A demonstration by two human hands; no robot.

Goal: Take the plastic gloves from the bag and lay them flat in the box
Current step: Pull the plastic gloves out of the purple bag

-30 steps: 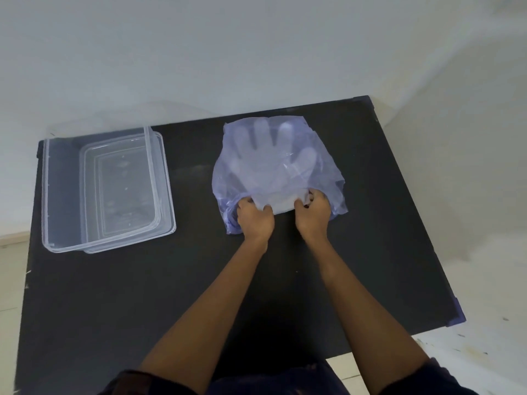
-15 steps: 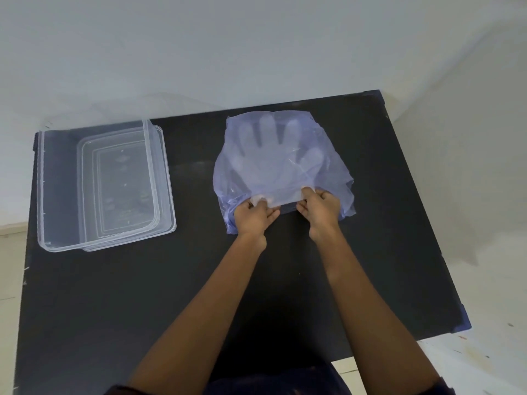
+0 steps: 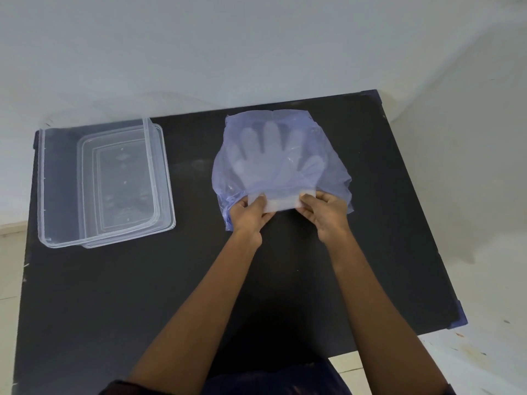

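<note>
Reaching forward from the near edge of the picture, two bare forearms stretch over a black table (image 3: 114, 295) toward its middle. The left hand (image 3: 247, 215) and the right hand (image 3: 325, 212) sit side by side at the near opening of a translucent blue bag (image 3: 328, 155) that lies on the tabletop. Each hand pinches one end of a pale, whitish strip of plastic gloves (image 3: 281, 205), the cuff end, which sticks out of the bag's mouth between them; the left thumb presses down on its left corner and the right fingers close on its right corner. Whether the hands also catch the bag's own lip in the same pinch is hard to tell through the thin film. Beyond the hands, the rest of the gloves stays inside the bag, their spread finger shapes showing faintly through the blue plastic and pointing away from the person. The bag itself is crumpled along its near and right edges and flatter at its far side. Well to the left, apart from the bag and nearer the table's left edge, stands a clear plastic box (image 3: 42, 181), with what looks like its clear lid (image 3: 168, 201) lying under or against its right side. Past the table's far edge rises a plain pale wall (image 3: 256, 47)
</note>
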